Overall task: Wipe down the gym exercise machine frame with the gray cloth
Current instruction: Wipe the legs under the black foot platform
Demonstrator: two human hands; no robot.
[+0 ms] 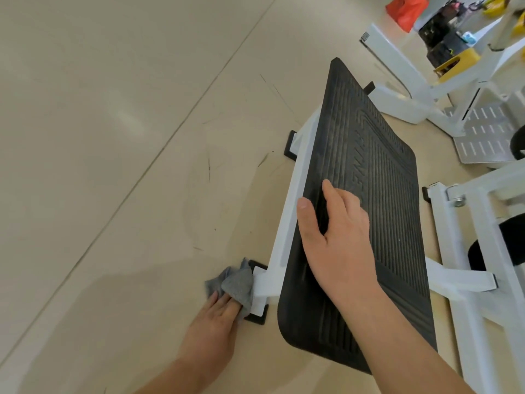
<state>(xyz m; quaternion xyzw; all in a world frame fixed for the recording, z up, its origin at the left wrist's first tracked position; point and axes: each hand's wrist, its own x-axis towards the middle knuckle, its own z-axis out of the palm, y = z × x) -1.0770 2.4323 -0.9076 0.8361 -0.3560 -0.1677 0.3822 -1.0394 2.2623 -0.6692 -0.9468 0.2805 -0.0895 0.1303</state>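
Against one frame [287, 211], left hand [211, 328] holds one cloth [238, 282]; right hand [338, 237], footplate [377, 155].

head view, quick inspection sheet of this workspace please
surface: beige floor, dark scuff marks near the frame
job's things: gray cloth bunched against the foot of the white frame; black ribbed footplate above it
clutter: nothing seen
hands: left hand holds the cloth at the frame foot; right hand grips the footplate's edge
cables: nothing seen
surroundings: other white machines, metal step plate, orange bag far back
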